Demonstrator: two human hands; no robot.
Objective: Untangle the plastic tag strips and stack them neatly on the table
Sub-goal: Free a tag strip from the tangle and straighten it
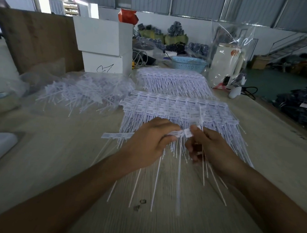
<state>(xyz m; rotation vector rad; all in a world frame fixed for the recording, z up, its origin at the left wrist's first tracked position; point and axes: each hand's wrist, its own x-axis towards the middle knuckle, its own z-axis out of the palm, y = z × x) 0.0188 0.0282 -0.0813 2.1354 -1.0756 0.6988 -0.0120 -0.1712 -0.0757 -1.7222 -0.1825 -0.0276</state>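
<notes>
Head view: two hands, left hand (148,143) and right hand (207,147), both pinching one tag strip (177,133); two neat stacks (177,107) beyond.

Two white boxes (106,45) stand stacked at the far side of the worktop (55,155), the lower one marked with a black scribble. A brown board (36,37) leans behind them on the left. To their right sits a light blue perforated basket (188,64), and beyond it a white appliance (227,61) under clear plastic wrap. A red bag (128,16) shows above the boxes. A metal staircase (295,44) rises at far right.
</notes>
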